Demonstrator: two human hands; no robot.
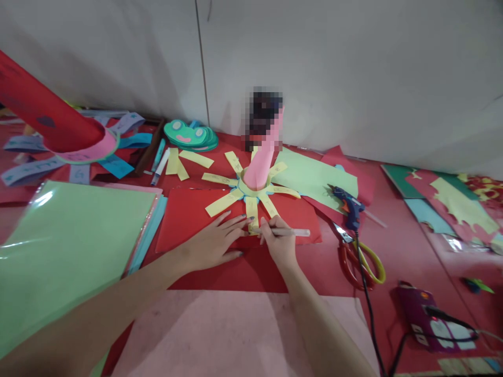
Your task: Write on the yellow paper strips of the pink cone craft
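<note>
A pink paper cone [259, 166] stands on a red sheet [184, 209], ringed at its base by yellow paper strips [223, 202] spread out like rays. Several strips carry pen marks. My left hand [218, 238] lies with its fingers stretched out, the fingertips resting at the strip nearest me. Over that same strip, my right hand [278, 241] grips a slim pale pen [301, 232] between thumb and fingers. The pen's tip points left at the strip's lower end; fingers partly hide what is written there.
A blue glue gun [349, 204] and red-and-yellow scissors [363, 264] lie to the right, with a black cable running past. A green plastic-wrapped sheet stack [74, 235] is at left, below a red cone [51, 110] with blue strips. Green frog-face cutouts [188, 135] lie near the wall.
</note>
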